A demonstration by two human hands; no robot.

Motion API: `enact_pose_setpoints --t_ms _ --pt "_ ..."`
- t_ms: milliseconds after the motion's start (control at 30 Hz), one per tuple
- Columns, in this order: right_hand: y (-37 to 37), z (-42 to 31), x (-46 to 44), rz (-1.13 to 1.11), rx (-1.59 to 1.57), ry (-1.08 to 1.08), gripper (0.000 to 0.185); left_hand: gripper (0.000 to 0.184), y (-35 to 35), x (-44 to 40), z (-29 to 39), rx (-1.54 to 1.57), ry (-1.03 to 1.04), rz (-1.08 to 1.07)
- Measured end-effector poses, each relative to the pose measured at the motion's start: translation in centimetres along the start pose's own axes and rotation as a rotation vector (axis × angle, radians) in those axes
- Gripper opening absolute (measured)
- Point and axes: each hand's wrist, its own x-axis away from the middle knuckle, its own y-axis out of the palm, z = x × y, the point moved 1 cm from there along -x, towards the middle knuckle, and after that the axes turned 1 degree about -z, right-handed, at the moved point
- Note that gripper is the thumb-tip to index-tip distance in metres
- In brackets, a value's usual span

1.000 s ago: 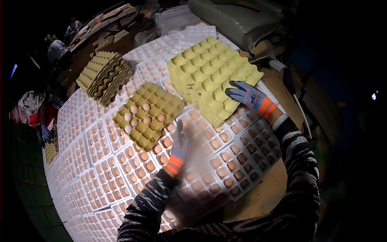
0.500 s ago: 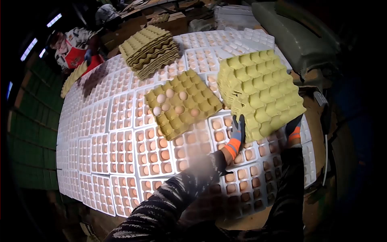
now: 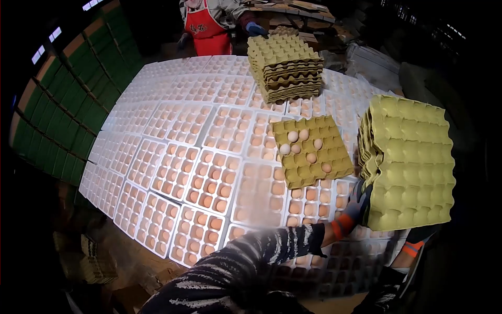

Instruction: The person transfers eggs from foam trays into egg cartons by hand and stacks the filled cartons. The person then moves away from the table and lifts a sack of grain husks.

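A thick stack of yellow-green pulp egg trays [image 3: 410,162] stands tilted at the right, its cupped face toward me. My left hand [image 3: 358,203], in a dark glove with an orange cuff, is pressed against the stack's lower left side. At the lower right edge is my right hand [image 3: 422,236], gloved alike, its fingers mostly hidden by the stack. Just left of the stack, a single pulp egg tray [image 3: 334,152] with several loose eggs [image 3: 304,135] lies on white egg-filled trays [image 3: 212,180].
White trays of eggs cover the wide surface. Another pulp-tray stack [image 3: 287,73] stands at the back. Behind the surface, a person in a red apron [image 3: 206,29] has a gloved hand [image 3: 255,29] near that stack. Green crates [image 3: 57,115] line the left wall.
My view has swung left, so the surface and trays appear farther right. The held stack looks more upright. The person behind has straightened, and the tray by their hand is no longer visible.
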Motion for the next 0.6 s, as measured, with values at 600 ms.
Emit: enact_pose_setpoints --t_ms 600 --pt "54.2 -35.9 -21.0 -0.334 -1.166 0.070 0.077 0.064 -37.7 -33.8 39.3 0.404 0.189 -0.073"
